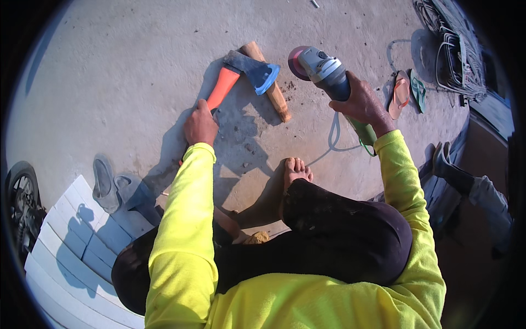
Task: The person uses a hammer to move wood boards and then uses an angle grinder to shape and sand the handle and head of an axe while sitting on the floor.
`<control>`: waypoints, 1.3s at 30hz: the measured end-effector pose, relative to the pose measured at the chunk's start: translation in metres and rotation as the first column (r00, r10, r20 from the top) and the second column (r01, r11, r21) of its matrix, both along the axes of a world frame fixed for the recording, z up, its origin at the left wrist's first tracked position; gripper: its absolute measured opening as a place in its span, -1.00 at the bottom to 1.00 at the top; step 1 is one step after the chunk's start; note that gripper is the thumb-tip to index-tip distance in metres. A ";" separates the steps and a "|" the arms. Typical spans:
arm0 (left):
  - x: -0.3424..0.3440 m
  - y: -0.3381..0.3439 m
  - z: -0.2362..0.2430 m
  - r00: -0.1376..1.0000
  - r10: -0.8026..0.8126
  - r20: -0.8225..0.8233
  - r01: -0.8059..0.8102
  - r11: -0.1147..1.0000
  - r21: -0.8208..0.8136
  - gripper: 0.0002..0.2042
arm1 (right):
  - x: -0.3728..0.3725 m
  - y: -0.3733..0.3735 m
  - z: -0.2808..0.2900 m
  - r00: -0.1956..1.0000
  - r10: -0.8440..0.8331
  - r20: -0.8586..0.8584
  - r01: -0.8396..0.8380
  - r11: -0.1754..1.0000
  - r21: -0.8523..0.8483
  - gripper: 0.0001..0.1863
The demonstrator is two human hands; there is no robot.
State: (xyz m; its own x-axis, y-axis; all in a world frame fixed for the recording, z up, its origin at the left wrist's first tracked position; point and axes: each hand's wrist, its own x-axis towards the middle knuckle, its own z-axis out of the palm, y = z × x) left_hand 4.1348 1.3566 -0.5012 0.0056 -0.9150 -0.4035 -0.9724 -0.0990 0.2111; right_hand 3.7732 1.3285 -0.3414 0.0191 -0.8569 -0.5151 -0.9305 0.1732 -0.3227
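My left hand (pixel 201 124) is wrapped round the orange handle of an axe (pixel 223 86). The dark axe head, blue along its cutting edge, rests across a short wooden log (pixel 276 98) on the ground. In my right hand (pixel 364 100) is an angle grinder (pixel 326 69), gripped round its dark body and held to the right of the axe. Its reddish disc points left, apart from the axe head. Whether the disc spins I cannot tell. A cord (pixel 366 147) hangs from the grinder's rear, near my wrist.
My bare foot (pixel 297 171) is on the concrete below the log. Flip-flops (pixel 400 94) and a bundle of bent wire (pixel 457 66) lie at the far right. Grey sandals (pixel 105 185) and white boards (pixel 76 230) are at the left, near a motorcycle wheel (pixel 23 192). Another person's leg (pixel 463 178) shows at right.
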 end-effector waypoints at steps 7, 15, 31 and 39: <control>0.005 -0.005 0.000 0.998 0.050 0.023 -0.051 0.997 0.062 -0.71 | 0.043 0.023 -0.003 0.966 0.236 0.101 -0.247 0.962 0.119 -0.35; -0.008 -0.001 0.008 1.000 0.007 0.020 -0.007 1.000 0.000 -0.69 | 0.009 -0.006 -0.005 0.993 0.117 0.031 -0.119 0.988 0.095 -0.32; 0.004 -0.001 0.002 1.000 0.028 0.006 -0.028 1.000 -0.002 -0.73 | 0.045 0.017 -0.011 0.968 0.229 0.104 -0.243 0.958 0.152 -0.29; -0.006 -0.001 0.005 1.000 0.009 0.022 -0.009 1.000 0.016 -0.69 | 0.005 -0.012 -0.009 0.999 0.015 0.042 -0.015 1.000 0.000 -0.31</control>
